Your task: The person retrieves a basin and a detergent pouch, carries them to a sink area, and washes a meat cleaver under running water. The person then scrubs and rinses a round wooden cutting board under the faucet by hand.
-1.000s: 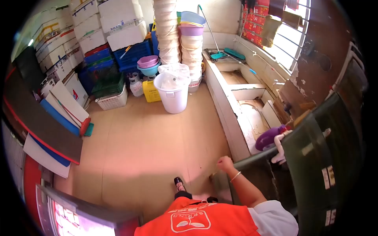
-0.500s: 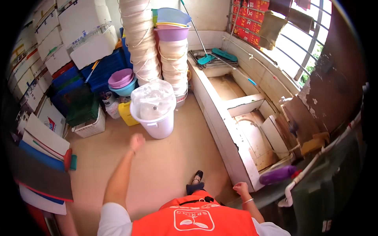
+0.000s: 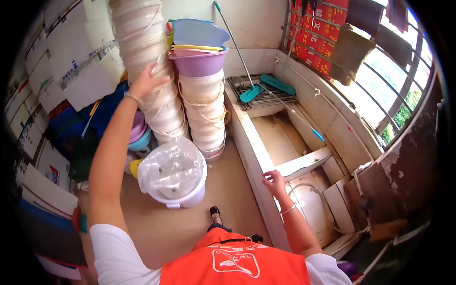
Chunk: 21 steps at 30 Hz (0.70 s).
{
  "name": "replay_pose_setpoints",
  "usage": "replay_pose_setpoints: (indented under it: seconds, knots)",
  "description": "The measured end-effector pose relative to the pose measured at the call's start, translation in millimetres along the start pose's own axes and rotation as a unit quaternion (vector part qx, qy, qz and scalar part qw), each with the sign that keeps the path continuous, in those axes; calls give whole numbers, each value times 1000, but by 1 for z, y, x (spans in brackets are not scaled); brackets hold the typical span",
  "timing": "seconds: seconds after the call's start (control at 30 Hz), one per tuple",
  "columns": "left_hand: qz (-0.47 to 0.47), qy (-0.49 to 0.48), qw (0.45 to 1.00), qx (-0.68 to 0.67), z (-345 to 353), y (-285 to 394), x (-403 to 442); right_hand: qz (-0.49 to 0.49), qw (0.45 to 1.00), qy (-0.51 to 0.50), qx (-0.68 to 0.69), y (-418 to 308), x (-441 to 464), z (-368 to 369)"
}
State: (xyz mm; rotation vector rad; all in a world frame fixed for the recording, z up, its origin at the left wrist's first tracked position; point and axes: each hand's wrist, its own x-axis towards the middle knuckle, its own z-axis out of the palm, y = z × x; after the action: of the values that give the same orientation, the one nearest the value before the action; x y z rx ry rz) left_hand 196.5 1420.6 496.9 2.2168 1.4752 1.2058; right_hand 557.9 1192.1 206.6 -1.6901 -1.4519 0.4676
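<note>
My left hand (image 3: pixel 148 81) is raised in front of the tall stack of white buckets (image 3: pixel 142 42). Its fingers are apart with nothing in them; whether they touch the buckets I cannot tell. To its right stands a shorter bucket stack (image 3: pixel 202 104) topped by a purple basin (image 3: pixel 199 61) and a blue basin (image 3: pixel 199 33). Below is a white bin (image 3: pixel 192 194) with clear plastic bags (image 3: pixel 168 171) on top. My right hand (image 3: pixel 274 183) hovers over the tiled ledge of the trough (image 3: pixel 254 142), loosely curled, fingers slightly apart and holding nothing.
Teal mops (image 3: pixel 251 93) rest on a metal rack (image 3: pixel 237 88) at the trough's far end. White boxes (image 3: pixel 90 76) are piled at the left, with boards (image 3: pixel 50 190) leaning below them. Cloths (image 3: pixel 351 54) hang by the barred window. A yellow container (image 3: pixel 135 167) sits behind the bin.
I have stepped closer to the bin and bucket stacks. My left hand has risen from beside the bin to the tall stack. My right hand has come up and forward, its fingers loosening.
</note>
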Motion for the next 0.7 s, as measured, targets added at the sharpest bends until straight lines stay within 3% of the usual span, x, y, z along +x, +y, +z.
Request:
replay_pose_setpoints:
  seconds: [0.17, 0.37, 0.5, 0.57, 0.7]
  knots:
    - [196, 34, 975, 101, 20, 18, 158, 27, 997, 63, 28, 10, 84, 16]
    - [276, 84, 910, 297, 113, -3, 299, 171, 980, 105, -6, 66, 119, 20]
    - [298, 141, 885, 330, 161, -22, 362, 207, 970, 127, 2, 89, 165, 3]
    - [279, 60, 882, 374, 168, -27, 381, 150, 980, 124, -36, 107, 204, 4]
    - [190, -119, 869, 441, 163, -20, 409, 88, 990, 106, 42, 60, 327, -17]
